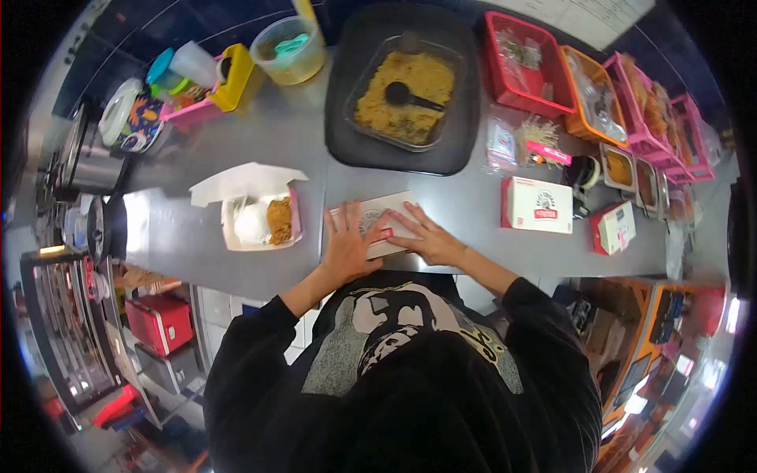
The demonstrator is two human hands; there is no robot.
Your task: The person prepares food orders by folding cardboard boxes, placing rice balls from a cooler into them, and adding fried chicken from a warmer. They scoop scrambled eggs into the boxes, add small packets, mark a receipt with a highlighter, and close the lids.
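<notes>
A flat white food box (384, 214) with a printed lid lies on the grey steel counter (465, 213) right in front of me. My left hand (347, 242) presses flat on its left half, fingers spread. My right hand (426, 236) lies flat on its right half, fingers pointing left. Both hands rest on the lid and grip nothing. To the left stands an open white box (260, 221) holding white rice and a piece of fried food, its lid flap raised behind it.
A black tray (343, 126) carrying a clear pan of yellow rice with a black scoop (406, 96) sits behind. Two closed printed boxes (538, 205) stand right. Red, orange and pink bins (527, 63) line the back right. Tubs and lidded containers (292, 49) crowd the back left.
</notes>
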